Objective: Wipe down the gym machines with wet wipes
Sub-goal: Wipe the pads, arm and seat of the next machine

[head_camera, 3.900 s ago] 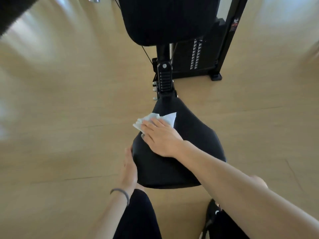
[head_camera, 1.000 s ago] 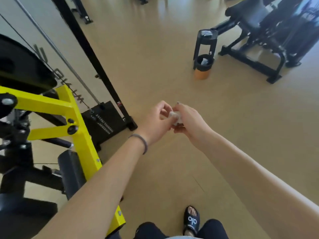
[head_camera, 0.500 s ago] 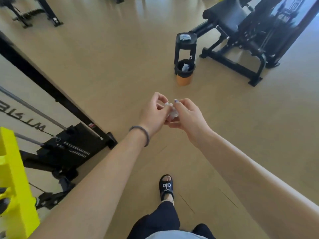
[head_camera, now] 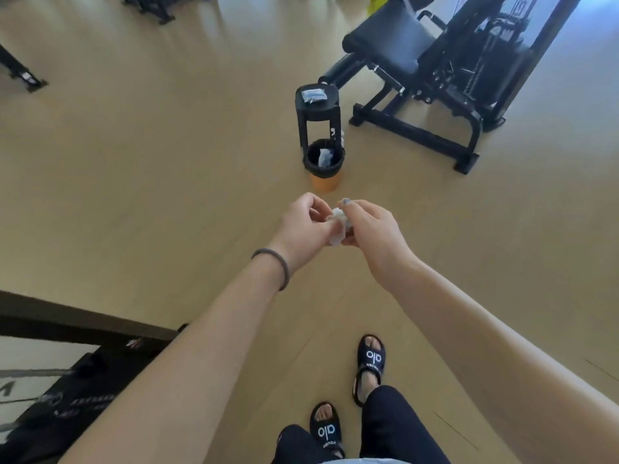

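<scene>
While both arms stretched out front, left hand (head_camera: 303,226) and right hand (head_camera: 370,231) meet, fingers of each curled round crumpled white wipe (head_camera: 338,226) pinched between them. Grey band (head_camera: 276,264) on left wrist. Just beyond hands: orange bin with black liner (head_camera: 324,162), black stand (head_camera: 317,110) over it, wipe pack (head_camera: 313,94) on top. Black gym machine (head_camera: 435,72) farther off, right of that.

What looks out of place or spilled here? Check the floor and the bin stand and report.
Nothing stands out. The used wipe is balled up between both hands, not dropped. The bin stands upright under the black stand, a wipe packet lies flat on top, and the floor shows no spill.
</scene>
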`<state>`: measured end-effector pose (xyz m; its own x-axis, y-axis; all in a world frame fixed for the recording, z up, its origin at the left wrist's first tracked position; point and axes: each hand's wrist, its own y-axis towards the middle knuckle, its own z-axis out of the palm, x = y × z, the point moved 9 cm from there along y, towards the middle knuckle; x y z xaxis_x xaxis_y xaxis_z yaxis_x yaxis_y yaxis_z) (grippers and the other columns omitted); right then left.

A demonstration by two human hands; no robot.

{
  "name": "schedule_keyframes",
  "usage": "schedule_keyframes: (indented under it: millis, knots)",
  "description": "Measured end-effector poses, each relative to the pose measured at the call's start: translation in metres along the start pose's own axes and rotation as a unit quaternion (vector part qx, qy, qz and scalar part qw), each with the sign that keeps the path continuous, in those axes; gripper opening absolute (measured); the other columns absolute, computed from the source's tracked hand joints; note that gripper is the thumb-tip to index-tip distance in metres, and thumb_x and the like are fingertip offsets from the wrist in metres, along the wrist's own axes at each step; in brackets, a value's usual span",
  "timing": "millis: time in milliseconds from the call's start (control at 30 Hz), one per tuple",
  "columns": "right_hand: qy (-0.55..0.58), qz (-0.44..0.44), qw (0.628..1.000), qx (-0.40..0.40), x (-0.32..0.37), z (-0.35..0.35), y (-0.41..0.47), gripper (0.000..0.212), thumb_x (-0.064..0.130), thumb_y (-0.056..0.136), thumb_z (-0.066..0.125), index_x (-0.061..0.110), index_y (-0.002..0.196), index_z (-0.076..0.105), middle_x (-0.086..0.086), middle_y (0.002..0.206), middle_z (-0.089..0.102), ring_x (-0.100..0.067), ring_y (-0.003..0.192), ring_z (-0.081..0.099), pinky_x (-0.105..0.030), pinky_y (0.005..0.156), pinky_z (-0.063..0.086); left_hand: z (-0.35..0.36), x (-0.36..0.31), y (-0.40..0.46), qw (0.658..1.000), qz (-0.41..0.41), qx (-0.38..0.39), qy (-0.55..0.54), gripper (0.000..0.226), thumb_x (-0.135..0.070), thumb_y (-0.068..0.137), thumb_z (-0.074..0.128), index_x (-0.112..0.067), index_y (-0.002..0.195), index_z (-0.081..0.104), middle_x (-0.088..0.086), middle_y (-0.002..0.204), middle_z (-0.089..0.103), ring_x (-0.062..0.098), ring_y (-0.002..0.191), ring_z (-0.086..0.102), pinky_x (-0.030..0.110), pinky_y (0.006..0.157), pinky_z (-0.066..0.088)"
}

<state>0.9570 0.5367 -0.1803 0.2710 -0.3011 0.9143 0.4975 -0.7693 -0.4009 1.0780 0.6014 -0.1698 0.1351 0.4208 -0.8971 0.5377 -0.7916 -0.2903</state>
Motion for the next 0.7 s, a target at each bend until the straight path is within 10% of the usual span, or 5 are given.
schedule_keyframes:
  millis: [233,700]
  knots:
    - [0.019,0.020,1.000,-0.013,0.037,-0.039,0.140,0.018,0.030,0.102,0.050,0.016,0.108,0.060,-0.002,0.082,0.067,-0.013,0.064,0.058,-0.031,0.062,0.051,0.023,-0.052,0.142,0.995,0.043,0.001,0.085,0.028,-0.042,0.088,0.072,-0.019,0.085,0.056,0.001,0.080,0.065,0.013,0.068,0.057,0.036,0.067,0.055]
    - [0.011,0.077,0.997,0.030,0.097,-0.055,0.388,0.037,0.043,0.104,0.049,0.008,0.101,0.059,-0.006,0.074,0.064,-0.016,0.056,0.057,-0.032,0.054,0.047,0.031,-0.081,0.390,0.998,-0.032,0.046,-0.008,0.014,-0.019,0.096,0.066,-0.013,0.102,0.056,0.009,0.090,0.073,0.016,0.075,0.071,0.029,0.070,0.061]
